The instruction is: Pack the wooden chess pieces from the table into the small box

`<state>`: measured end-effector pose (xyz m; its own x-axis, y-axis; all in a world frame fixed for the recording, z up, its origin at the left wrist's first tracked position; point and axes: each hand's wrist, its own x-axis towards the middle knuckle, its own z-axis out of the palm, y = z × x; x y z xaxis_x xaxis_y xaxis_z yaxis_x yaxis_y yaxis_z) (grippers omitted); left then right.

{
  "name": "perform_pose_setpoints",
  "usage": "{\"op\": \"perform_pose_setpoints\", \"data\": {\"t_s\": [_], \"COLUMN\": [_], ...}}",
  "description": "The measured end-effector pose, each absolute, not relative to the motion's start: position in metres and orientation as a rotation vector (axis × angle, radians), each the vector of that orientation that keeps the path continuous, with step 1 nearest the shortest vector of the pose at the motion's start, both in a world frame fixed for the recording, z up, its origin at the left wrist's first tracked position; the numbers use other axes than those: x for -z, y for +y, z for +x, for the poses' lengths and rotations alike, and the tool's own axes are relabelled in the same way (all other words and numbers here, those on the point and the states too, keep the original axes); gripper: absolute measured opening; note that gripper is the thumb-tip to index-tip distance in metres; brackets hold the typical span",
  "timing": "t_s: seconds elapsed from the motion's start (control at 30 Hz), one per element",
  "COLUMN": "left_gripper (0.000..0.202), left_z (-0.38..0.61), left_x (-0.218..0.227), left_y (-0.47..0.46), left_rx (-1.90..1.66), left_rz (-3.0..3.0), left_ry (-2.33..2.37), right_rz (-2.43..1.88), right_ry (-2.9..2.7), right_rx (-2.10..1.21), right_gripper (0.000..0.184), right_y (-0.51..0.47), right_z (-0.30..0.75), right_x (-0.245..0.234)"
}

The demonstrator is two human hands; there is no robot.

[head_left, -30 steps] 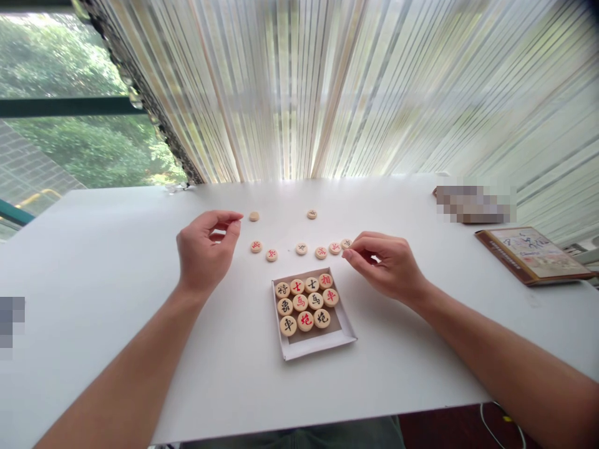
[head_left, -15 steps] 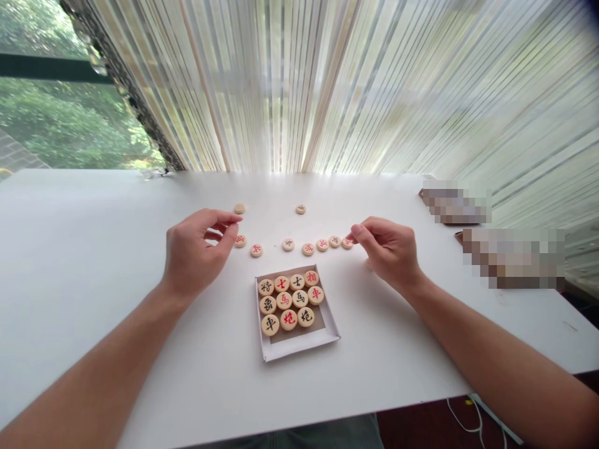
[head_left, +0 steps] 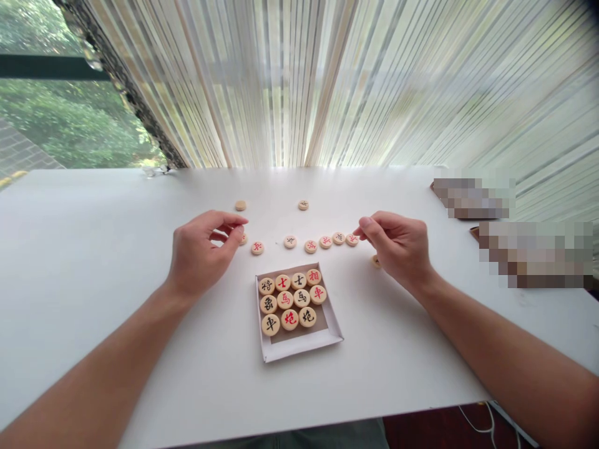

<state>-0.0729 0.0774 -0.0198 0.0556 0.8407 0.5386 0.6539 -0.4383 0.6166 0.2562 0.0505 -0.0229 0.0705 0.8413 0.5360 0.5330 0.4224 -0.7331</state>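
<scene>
A shallow white box point(head_left: 304, 347) holds several round Chinese chess pieces in rows, with red or black characters; its front right corner shows bare brown bottom. Beyond it, more pieces lie in a loose row, among them a red-marked piece point(head_left: 257, 248) and a black-marked piece point(head_left: 290, 242). My left hand point(head_left: 206, 252) hovers at the row's left end, thumb and index slightly apart with nothing between them, partly covering a piece point(head_left: 244, 239). By the right end, beside a red-marked piece point(head_left: 352, 239), my right hand point(head_left: 397, 246) has its fingers curled, thumb against them, no piece visible inside.
Farther back lie a blank-faced piece point(head_left: 240, 205) and a black-marked piece point(head_left: 303, 204). Another piece point(head_left: 375, 262) is half hidden beneath my right hand. Two blurred-out objects point(head_left: 472, 199) stand at the right of the white table point(head_left: 93, 262). A striped curtain point(head_left: 281, 87) hangs behind.
The view has shifted slightly. My right hand has drawn a little right, off the red-marked end piece, and a piece beneath it shows more. My left hand covers more of the piece by its fingertips.
</scene>
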Motion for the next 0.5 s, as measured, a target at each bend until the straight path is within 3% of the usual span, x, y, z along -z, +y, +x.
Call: {"op": "perform_pose_setpoints", "data": {"t_s": [0.5], "left_gripper": [0.013], "left_z": [-0.0737], "left_x": [0.0197], "left_y": [0.0778], "left_rx": [-1.327], "left_rz": [2.129], "left_ry": [1.522], "right_rz": [-1.247], "right_ry": [-1.548], "right_rx": [-0.358], "right_gripper": [0.037], "right_y": [0.0556], "right_z": [0.2604], "right_x": [0.0233]}}
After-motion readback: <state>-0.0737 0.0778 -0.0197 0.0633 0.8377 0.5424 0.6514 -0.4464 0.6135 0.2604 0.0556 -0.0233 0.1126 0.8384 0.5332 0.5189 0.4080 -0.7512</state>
